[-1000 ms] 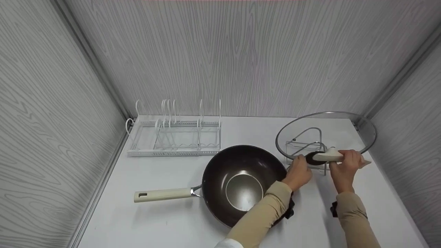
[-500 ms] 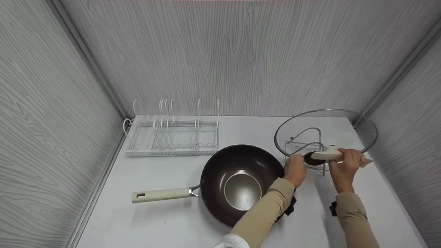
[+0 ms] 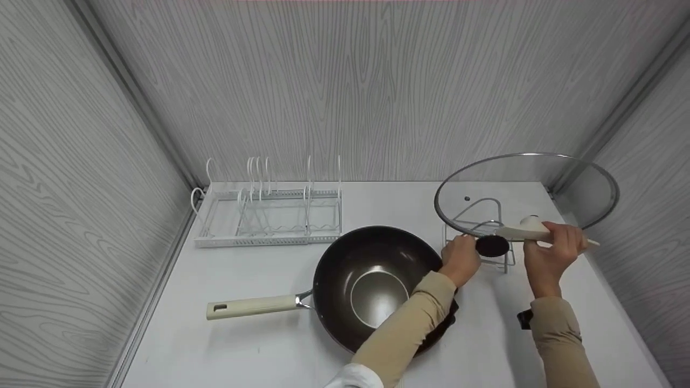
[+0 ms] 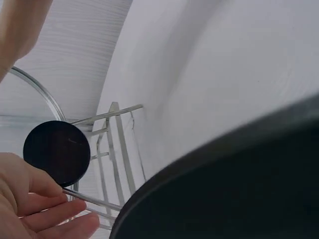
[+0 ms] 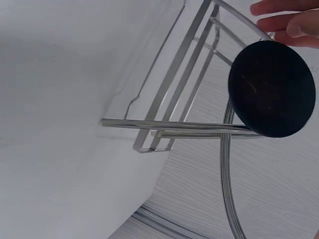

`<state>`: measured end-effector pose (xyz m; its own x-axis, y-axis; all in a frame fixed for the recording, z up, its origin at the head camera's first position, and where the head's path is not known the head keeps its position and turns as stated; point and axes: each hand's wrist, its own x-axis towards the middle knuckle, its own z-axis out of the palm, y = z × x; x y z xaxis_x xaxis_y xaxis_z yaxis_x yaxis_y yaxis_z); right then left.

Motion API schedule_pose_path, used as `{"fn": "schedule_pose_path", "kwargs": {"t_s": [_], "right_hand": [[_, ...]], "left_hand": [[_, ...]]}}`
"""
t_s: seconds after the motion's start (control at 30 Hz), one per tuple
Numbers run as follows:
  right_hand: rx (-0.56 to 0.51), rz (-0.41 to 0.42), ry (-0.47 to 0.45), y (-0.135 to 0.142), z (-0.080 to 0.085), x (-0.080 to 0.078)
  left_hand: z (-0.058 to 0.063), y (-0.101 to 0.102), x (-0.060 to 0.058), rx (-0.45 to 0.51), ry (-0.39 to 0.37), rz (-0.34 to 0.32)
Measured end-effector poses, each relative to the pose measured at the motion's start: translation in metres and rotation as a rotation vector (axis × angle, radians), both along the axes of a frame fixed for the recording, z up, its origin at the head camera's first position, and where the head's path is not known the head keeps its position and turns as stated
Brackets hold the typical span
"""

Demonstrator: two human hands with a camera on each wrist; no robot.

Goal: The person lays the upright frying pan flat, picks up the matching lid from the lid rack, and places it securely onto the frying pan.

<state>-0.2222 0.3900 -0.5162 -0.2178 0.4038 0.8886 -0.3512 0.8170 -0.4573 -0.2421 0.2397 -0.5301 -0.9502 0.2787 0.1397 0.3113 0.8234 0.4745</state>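
Note:
A large glass lid (image 3: pixel 531 188) with a metal rim stands steeply tilted at the right in the head view. My right hand (image 3: pixel 558 249) grips its cream handle (image 3: pixel 524 233), which has a black oval end (image 3: pixel 492 246). Behind and below it stands a small wire lid rack (image 3: pixel 506 263) on the white table. The fingers of my left hand (image 3: pixel 461 260) pinch the rack's left wire. In the left wrist view, the thumb and fingers of that hand (image 4: pixel 35 199) close on a thin metal rod beside the black end. The lid's lower rim overlaps the rack's loops.
A dark wok (image 3: pixel 380 291) with a cream handle (image 3: pixel 252 306) lies under my left forearm, its right edge close to the rack. A white wire pot rack (image 3: pixel 269 241) stands at the back left. Grey wood-grain panels (image 3: pixel 345 91) enclose the table on three sides.
My right hand has raised the lid slightly and moved it to the right, turning it a little. The left hand has shifted slightly left and stays at the rack. The wok stays put.

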Motion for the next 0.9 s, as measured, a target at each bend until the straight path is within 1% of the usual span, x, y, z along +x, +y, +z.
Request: {"fn": "schedule_pose_path", "kwargs": {"t_s": [0.13,0.23,0.3,0.4,0.47,0.6,0.7,0.8,0.9], "right_hand": [[-0.028,-0.004,0.043,-0.016,0.024,0.012],[-0.034,-0.016,0.066,-0.025,0.041,0.021],[-0.037,-0.032,0.082,-0.029,0.049,0.026],[-0.044,-0.049,0.113,-0.031,0.057,0.032],[-0.057,-0.057,0.134,-0.032,0.06,0.035],[-0.072,-0.057,0.162,-0.036,0.066,0.041],[-0.083,-0.053,0.172,-0.039,0.072,0.047],[-0.096,-0.056,0.175,-0.042,0.077,0.051],[-0.101,-0.062,0.171,-0.046,0.081,0.054]], "left_hand": [[0.008,-0.005,0.0,-0.026,-0.006,-0.04],[0.017,-0.01,0.001,-0.051,-0.018,-0.071],[0.024,-0.013,0.002,-0.079,-0.025,-0.084],[0.035,-0.019,0.007,-0.133,-0.049,-0.118],[0.041,-0.025,0.01,-0.188,-0.062,-0.147],[0.052,-0.039,0.019,-0.298,-0.074,-0.229],[0.06,-0.051,0.028,-0.362,-0.04,-0.293],[0.068,-0.063,0.039,-0.41,0.042,-0.349],[0.076,-0.076,0.05,-0.445,0.13,-0.384]]}}
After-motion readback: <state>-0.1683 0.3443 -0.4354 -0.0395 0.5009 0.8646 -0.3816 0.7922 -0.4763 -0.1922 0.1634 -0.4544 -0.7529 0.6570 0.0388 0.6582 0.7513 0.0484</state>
